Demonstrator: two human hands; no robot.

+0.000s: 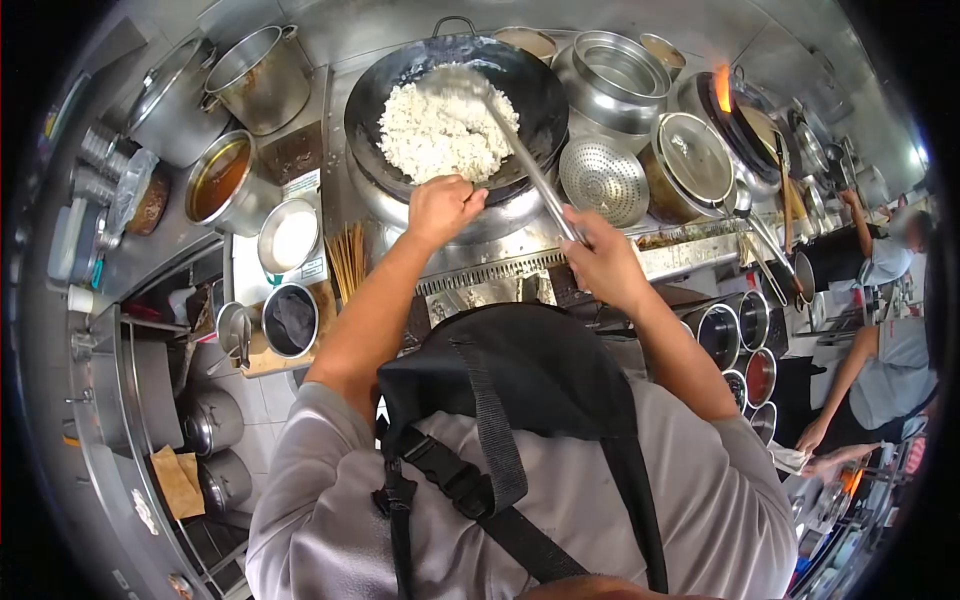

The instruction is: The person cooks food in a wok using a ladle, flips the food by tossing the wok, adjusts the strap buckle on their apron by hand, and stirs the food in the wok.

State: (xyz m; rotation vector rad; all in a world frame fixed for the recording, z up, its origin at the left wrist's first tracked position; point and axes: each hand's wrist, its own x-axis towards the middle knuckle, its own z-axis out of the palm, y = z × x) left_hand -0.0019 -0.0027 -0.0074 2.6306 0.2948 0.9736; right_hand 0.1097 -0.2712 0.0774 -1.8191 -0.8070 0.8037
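White rice (445, 135) lies in a large black wok (375, 90) on the stove. My left hand (446, 208) is closed at the wok's near rim, beside the rice; what its fingers grip is hard to make out. In my right hand (603, 258) is the long metal handle of a ladle (525, 155), which slants up and left over the wok. The ladle's head, blurred, touches the far side of the rice.
A perforated strainer (604, 182) and lidded pots stand right of the wok. A flame (722, 88) rises at another wok. Left are a soup pot (220, 178), a white bowl (290, 238) and skewers (347, 262). Two other people (890, 365) work far right.
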